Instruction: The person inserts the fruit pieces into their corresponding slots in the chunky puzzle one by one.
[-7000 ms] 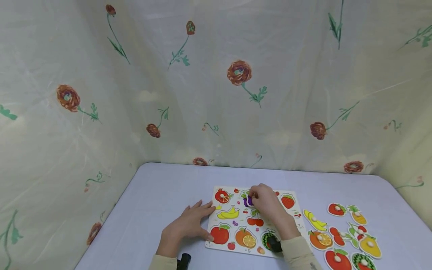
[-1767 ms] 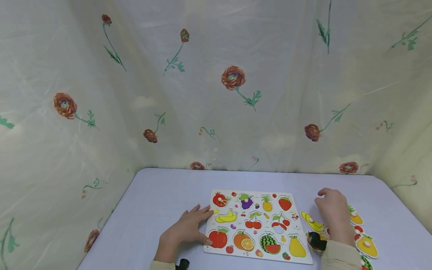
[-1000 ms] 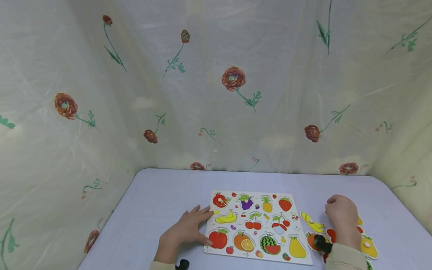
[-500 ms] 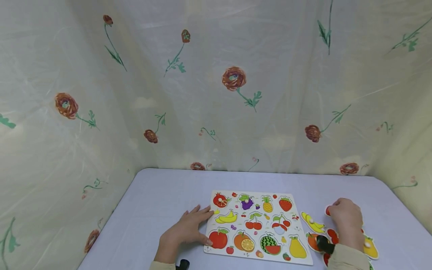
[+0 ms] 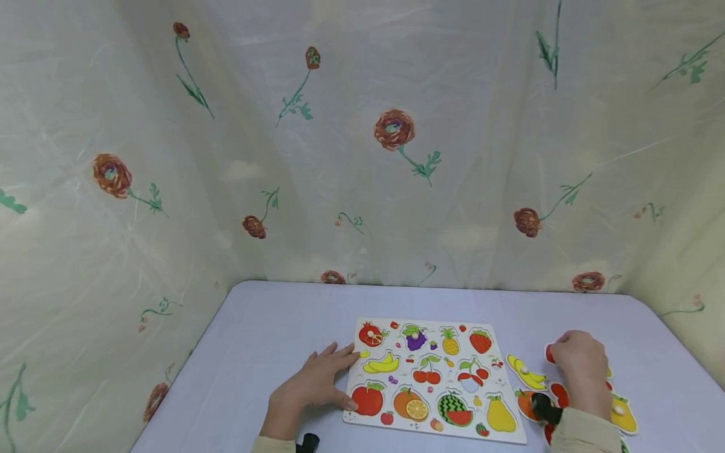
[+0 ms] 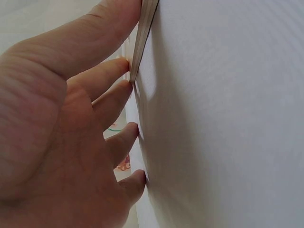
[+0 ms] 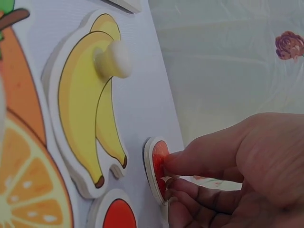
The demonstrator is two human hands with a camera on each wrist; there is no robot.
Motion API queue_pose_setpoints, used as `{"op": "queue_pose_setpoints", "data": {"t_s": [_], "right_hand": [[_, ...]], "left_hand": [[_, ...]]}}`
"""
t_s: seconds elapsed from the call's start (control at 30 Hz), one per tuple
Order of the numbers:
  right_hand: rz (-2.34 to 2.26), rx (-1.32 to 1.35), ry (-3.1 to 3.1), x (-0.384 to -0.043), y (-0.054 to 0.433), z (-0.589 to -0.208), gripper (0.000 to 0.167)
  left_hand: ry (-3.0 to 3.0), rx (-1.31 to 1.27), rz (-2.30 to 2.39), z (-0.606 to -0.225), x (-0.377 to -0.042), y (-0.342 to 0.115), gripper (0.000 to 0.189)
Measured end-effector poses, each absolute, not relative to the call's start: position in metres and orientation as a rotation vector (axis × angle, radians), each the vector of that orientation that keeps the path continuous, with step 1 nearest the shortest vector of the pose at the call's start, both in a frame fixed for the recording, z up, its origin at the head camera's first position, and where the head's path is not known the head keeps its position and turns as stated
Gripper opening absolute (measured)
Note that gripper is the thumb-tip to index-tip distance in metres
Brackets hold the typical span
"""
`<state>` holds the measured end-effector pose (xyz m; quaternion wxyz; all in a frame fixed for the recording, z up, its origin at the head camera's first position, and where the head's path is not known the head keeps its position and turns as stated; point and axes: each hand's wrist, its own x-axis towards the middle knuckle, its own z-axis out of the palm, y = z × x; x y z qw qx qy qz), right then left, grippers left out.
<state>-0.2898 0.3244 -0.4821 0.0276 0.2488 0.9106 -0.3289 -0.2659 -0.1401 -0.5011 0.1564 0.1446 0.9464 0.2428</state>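
Note:
My left hand rests at the left edge of a white fruit puzzle board, fingers spread; in the left wrist view, thumb and fingertips touch the board's side. Right of the board, my right hand pinches a strawberry puzzle piece, thumb on one side and fingers curled on the other. Its knob is hidden by the fingers. The piece lies close to the table. On the board, a pomegranate piece and a grape piece with white knobs sit in their slots.
Beside the right hand lie a banana piece, an orange piece and a yellow pear piece. Several more pieces are partly covered by the forearm. A floral curtain closes off the table's back and sides.
My right hand first set the grape piece on the board's upper row, then moved right to the loose pieces and came down on the strawberry piece. My left hand has stayed at the board's edge.

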Motion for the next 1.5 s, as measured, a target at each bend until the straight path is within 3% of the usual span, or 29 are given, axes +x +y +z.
{"op": "queue_pose_setpoints", "data": {"t_s": [0.97, 1.5], "right_hand": [[-1.105, 0.533, 2.88, -0.3, 0.313, -0.47, 0.027], [-1.076, 0.334, 2.936, -0.307, 0.279, -0.469, 0.021]], "left_hand": [[2.704, 0.413, 0.702, -0.499, -0.265, -0.14, 0.094], [2.709, 0.403, 0.69, -0.502, -0.267, -0.14, 0.094]]}}
